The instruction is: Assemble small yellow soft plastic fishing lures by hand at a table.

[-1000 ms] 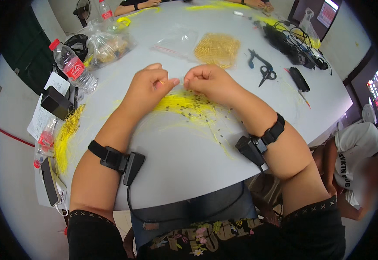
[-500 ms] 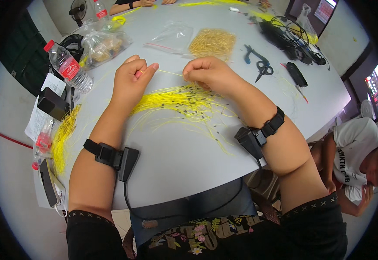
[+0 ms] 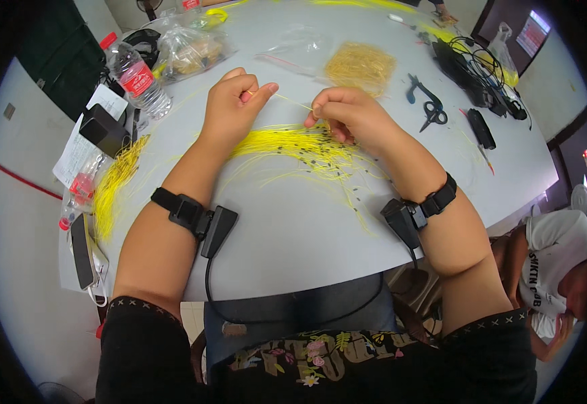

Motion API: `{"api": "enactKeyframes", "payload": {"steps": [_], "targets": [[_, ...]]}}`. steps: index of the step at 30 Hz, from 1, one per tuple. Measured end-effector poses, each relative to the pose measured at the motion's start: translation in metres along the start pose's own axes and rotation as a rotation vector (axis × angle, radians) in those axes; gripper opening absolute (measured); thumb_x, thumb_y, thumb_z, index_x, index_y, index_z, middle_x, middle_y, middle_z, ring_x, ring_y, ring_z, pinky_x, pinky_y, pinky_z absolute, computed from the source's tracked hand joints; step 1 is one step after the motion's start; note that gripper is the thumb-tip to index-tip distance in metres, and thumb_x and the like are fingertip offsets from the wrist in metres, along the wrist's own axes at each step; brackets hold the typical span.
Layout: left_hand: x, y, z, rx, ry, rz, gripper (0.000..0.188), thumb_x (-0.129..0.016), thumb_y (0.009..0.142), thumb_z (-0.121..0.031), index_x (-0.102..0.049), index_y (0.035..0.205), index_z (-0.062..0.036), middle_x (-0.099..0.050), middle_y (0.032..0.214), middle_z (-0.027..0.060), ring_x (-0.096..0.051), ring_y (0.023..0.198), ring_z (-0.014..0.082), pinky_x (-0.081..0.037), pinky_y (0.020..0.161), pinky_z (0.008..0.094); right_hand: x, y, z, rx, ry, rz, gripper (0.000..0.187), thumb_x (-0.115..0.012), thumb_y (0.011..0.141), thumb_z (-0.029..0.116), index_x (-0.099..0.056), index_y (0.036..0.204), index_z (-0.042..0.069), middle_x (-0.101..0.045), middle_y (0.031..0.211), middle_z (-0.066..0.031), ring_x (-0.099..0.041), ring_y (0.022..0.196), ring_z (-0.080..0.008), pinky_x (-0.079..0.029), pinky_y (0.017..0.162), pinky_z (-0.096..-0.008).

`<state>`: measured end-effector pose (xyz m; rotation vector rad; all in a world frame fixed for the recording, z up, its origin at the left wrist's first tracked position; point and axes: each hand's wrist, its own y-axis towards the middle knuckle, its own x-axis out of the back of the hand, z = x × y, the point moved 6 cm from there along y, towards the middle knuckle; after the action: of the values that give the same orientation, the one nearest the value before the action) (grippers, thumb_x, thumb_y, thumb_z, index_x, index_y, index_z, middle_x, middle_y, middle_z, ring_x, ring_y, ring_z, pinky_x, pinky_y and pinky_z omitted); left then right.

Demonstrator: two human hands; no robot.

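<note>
A thin yellow line (image 3: 293, 102) runs taut between my two hands, above the table. My left hand (image 3: 234, 104) is closed in a fist around one end, thumb pointing right. With thumb and index finger, my right hand (image 3: 350, 116) pinches the other end; its remaining fingers curl loosely below. Whatever tiny piece may sit in that pinch is too small to make out. Under both hands lies a bundle of yellow lines (image 3: 286, 143) with small dark grey pieces along them, fanned out toward the right.
Beyond my hands lie a bag of thin golden pieces (image 3: 361, 67) and a clear zip bag (image 3: 293, 46). Scissors (image 3: 433, 116) and a black tool (image 3: 480, 129) are at right, cables (image 3: 475, 74) behind. A bottle (image 3: 135, 79) and another yellow bundle (image 3: 118, 185) are at left. Someone sits at right.
The view has tilted, so the table's things appear shifted right and upward. Both hands keep hold of the yellow line; my right hand's lower fingers have spread slightly.
</note>
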<state>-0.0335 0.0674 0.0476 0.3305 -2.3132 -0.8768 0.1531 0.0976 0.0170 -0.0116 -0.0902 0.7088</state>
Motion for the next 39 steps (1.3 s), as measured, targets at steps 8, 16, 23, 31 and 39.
{"api": "enactKeyframes", "payload": {"steps": [8, 16, 23, 31, 39], "targets": [[-0.002, -0.001, 0.002, 0.069, 0.060, 0.016, 0.043, -0.069, 0.082, -0.017, -0.037, 0.058, -0.0013, -0.032, 0.064, 0.0036, -0.032, 0.060, 0.0136, -0.030, 0.055, 0.0287, 0.005, -0.002, -0.001, 0.042, 0.053, 0.011, 0.012, -0.054, 0.085, 0.016, -0.058, 0.087, 0.005, -0.067, 0.086, -0.0061, -0.036, 0.041, -0.0044, -0.026, 0.037, -0.0205], [0.005, 0.000, 0.022, 0.144, -0.067, -0.088, 0.046, -0.069, 0.081, -0.014, -0.031, 0.057, -0.0028, -0.032, 0.061, 0.0030, -0.029, 0.057, 0.0138, -0.028, 0.053, 0.0303, 0.004, 0.005, -0.009, 0.030, 0.017, 0.063, 0.018, -0.061, 0.088, 0.010, -0.057, 0.103, 0.002, -0.067, 0.085, -0.0051, -0.051, 0.051, -0.0065, -0.041, 0.049, -0.0207], [0.002, -0.001, 0.022, 0.181, -0.122, -0.109, 0.044, -0.069, 0.080, -0.013, -0.033, 0.056, -0.0030, -0.033, 0.061, 0.0020, -0.030, 0.057, 0.0122, -0.028, 0.053, 0.0296, 0.008, 0.003, -0.008, -0.026, -0.031, -0.011, 0.013, -0.060, 0.089, 0.013, -0.055, 0.098, 0.005, -0.068, 0.099, -0.0108, -0.053, 0.047, -0.0070, -0.043, 0.044, -0.0194], [-0.016, -0.008, 0.014, 0.213, -0.199, 0.132, 0.043, -0.069, 0.080, -0.013, -0.035, 0.055, -0.0021, -0.035, 0.062, 0.0011, -0.031, 0.057, 0.0112, -0.029, 0.053, 0.0290, 0.023, 0.003, 0.004, 0.095, 0.084, -0.229, 0.017, -0.060, 0.091, 0.017, -0.052, 0.102, 0.006, -0.068, 0.102, -0.0136, -0.052, 0.042, -0.0084, -0.041, 0.040, -0.0212], [-0.027, -0.010, 0.007, 0.178, -0.235, 0.264, 0.042, -0.068, 0.080, -0.013, -0.036, 0.056, -0.0023, -0.036, 0.063, 0.0015, -0.031, 0.057, 0.0110, -0.029, 0.053, 0.0288, 0.026, 0.005, -0.001, 0.169, 0.135, -0.269, 0.023, -0.060, 0.089, 0.016, -0.049, 0.104, 0.002, -0.069, 0.100, -0.0135, -0.051, 0.043, -0.0104, -0.041, 0.041, -0.0232]]}}
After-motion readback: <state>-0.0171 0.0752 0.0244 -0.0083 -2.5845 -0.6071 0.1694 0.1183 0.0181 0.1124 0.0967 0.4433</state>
